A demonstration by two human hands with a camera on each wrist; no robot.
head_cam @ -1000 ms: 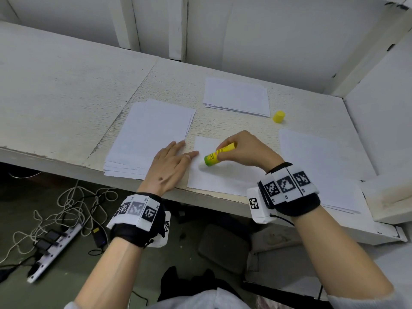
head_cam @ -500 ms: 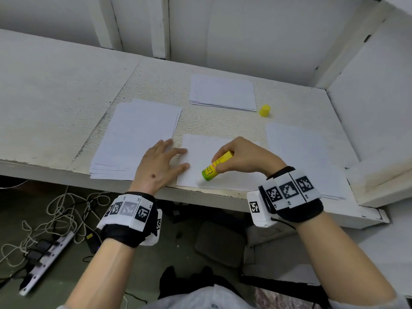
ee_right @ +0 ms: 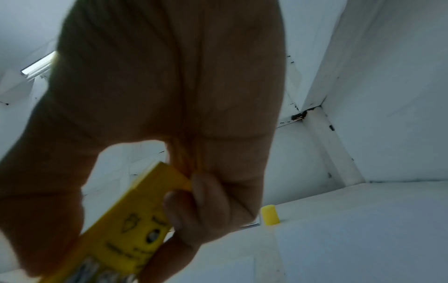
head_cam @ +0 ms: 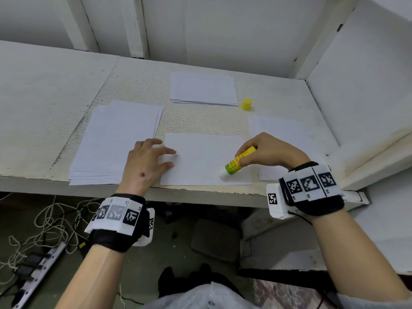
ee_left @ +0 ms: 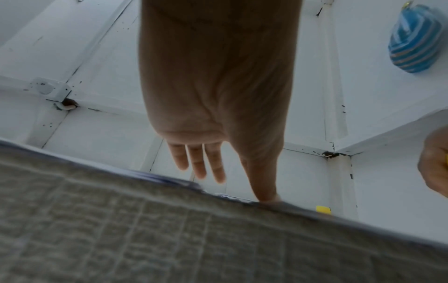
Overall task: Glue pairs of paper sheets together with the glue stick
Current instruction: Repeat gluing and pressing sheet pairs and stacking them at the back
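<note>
A white paper sheet point(head_cam: 200, 159) lies at the table's front edge, between my hands. My right hand point(head_cam: 265, 152) grips a yellow and green glue stick point(head_cam: 238, 161), tilted down to the left, its white tip on the sheet's lower right part. In the right wrist view the glue stick point(ee_right: 126, 229) sits between thumb and fingers. My left hand point(head_cam: 149, 161) rests with spread, straight fingers on the sheet's left edge; in the left wrist view its fingers point(ee_left: 201, 162) are extended. The yellow cap point(head_cam: 246, 104) stands upright on the table behind the sheet.
A stack of paper point(head_cam: 116, 141) lies left of the sheet, another stack point(head_cam: 204, 88) at the back, and more sheets point(head_cam: 287, 132) on the right. White walls close off the back and right. Cables and a power strip point(head_cam: 33, 277) lie on the floor below.
My right hand has carried the glue stick from the sheet's left part to its lower right part. My left hand stays on the sheet's left edge.
</note>
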